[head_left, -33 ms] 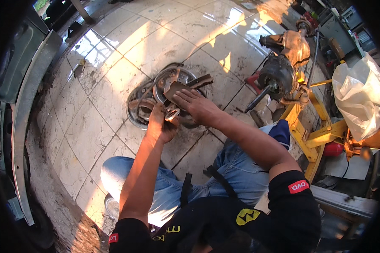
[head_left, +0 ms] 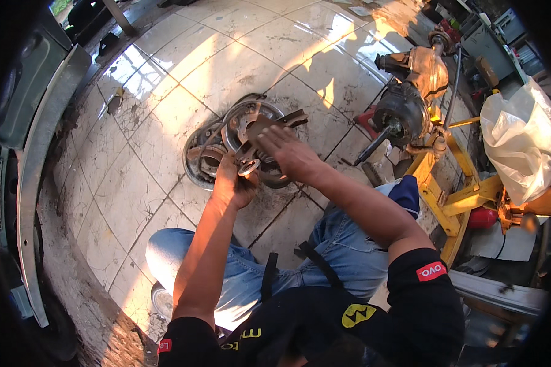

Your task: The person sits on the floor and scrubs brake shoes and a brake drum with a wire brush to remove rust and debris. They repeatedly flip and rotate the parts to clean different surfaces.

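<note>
My left hand is closed around the near end of a rusty metal part, probably a brake shoe, which is tilted up above the floor. A shiny oval metal ring shows at its fingers. My right hand presses a stiff brown sheet, which looks like sandpaper, against the part; its fingers lie long over the sheet and are slightly blurred, with the thumb hidden. Beneath both hands, two round brake backing plates rest on the tiles, overlapping, with rusty curved pieces on them.
At the right, a vehicle axle housing with a dark drum sits on a yellow stand. A white plastic bag hangs beside it. A grey metal bumper curves along the left. My jeans-clad knees frame the tiled floor.
My right hand and the brown sheet have shifted slightly to the right and away from me, uncovering more of the metal part. The left hand stays in place.
</note>
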A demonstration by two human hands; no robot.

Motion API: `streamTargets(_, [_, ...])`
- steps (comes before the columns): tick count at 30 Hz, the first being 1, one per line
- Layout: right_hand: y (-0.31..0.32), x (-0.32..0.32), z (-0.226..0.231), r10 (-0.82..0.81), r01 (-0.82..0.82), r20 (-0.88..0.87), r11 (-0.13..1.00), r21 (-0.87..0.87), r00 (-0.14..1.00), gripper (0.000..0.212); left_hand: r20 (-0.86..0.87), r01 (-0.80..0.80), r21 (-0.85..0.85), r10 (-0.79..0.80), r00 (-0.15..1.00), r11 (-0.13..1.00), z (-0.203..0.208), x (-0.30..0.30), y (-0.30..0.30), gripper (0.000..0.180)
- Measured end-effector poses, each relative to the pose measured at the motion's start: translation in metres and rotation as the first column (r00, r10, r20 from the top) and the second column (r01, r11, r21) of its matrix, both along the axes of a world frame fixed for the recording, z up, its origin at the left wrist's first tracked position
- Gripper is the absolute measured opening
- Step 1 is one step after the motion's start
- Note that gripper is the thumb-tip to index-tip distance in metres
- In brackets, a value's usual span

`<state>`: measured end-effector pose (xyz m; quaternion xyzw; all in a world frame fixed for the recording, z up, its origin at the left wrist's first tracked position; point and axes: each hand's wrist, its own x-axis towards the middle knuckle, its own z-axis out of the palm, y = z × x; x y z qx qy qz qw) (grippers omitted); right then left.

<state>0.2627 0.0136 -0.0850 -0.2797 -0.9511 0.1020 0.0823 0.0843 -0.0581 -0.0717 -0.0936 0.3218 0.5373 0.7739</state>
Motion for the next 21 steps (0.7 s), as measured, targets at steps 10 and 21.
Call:
streamTargets(10, [0.006, 0.007, 0.002, -0.073, 0.063, 0.101, 0.993, 0.100, 0.992, 0.059, 0.086, 0.163, -0.057, -0.158, 0.984, 0.985, 0.006, 0.004, -0.007, 0.034])
streamTargets(21, [-0.004, 0.003, 0.007, -0.059, 0.064, 0.053, 0.995, -0.081, 0.997, 0.067, 0.256, 0.191, -0.123, -0.155, 0.954, 0.974, 0.006, 0.005, -0.003, 0.035])
